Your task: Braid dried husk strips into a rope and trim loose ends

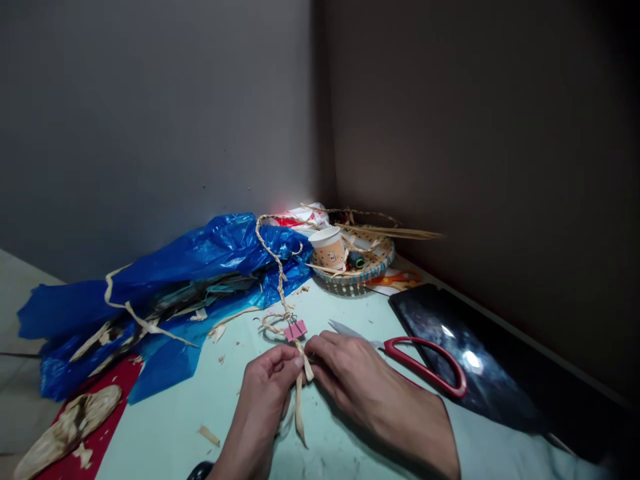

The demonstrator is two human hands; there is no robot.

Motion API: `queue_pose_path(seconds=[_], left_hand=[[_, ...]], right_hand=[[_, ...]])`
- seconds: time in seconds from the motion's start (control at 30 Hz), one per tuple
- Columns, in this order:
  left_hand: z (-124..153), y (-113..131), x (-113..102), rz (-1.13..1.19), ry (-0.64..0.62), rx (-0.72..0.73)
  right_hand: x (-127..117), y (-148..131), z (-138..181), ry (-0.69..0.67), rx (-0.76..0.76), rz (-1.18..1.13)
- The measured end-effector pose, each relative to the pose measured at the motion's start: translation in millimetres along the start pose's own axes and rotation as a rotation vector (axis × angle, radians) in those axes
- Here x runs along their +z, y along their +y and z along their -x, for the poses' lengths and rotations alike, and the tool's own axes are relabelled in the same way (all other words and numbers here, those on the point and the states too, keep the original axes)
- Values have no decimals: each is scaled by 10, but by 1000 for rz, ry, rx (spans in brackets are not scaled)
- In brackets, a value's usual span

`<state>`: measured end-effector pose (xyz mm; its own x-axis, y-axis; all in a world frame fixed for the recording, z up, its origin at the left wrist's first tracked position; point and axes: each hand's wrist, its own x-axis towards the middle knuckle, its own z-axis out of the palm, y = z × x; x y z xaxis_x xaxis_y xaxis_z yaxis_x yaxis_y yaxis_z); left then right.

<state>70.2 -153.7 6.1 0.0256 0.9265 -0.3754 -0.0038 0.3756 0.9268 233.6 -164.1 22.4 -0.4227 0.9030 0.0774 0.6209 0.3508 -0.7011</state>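
Note:
A pale braided cord (280, 280) of dried plant fibre runs down from the back of the table to a pink binder clip (295, 330), which is clamped on it. Just below the clip, my left hand (273, 380) pinches the loose fibre strands between thumb and forefinger. My right hand (350, 370) is at the same spot from the other side, its fingers curled in on the strands, with the fingertips partly hidden. Loose strand ends (299, 417) hang down between my hands. Scissors (425, 363) with red handles lie right of my right hand, blades pointing left.
A blue plastic bag (200, 257) with dried fibre spreads over the left. At the back, a woven basket (375, 267) holds a paper cup (327, 248) and strands. A glossy black panel (470, 353) lies right. Husk pieces (75, 427) rest on red material (117, 393) at lower left.

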Motion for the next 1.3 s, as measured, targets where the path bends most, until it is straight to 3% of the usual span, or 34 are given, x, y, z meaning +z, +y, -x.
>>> queue_pose_path(seconds=[0.17, 0.33, 0.6, 0.8, 1.0, 1.1, 1.3], left_hand=[[-28, -15, -12, -37, 12, 9], [5, -8, -13, -29, 14, -11], [68, 35, 20, -9, 74, -49], [46, 42, -8, 32, 14, -162], [-10, 21, -31, 33, -58, -125], [-54, -8, -65, 4, -92, -108], [-139, -77, -147, -74, -114, -24]], right_hand=[[2, -3, -18, 7, -2, 38], [23, 20, -44, 31, -169, 125], [75, 38, -80, 68, 137, -9], [37, -8, -22, 24, 170, 47], [13, -96, -30, 65, 220, 88], [30, -142, -31, 112, 167, 181], [66, -226, 33, 132, -85, 440]])
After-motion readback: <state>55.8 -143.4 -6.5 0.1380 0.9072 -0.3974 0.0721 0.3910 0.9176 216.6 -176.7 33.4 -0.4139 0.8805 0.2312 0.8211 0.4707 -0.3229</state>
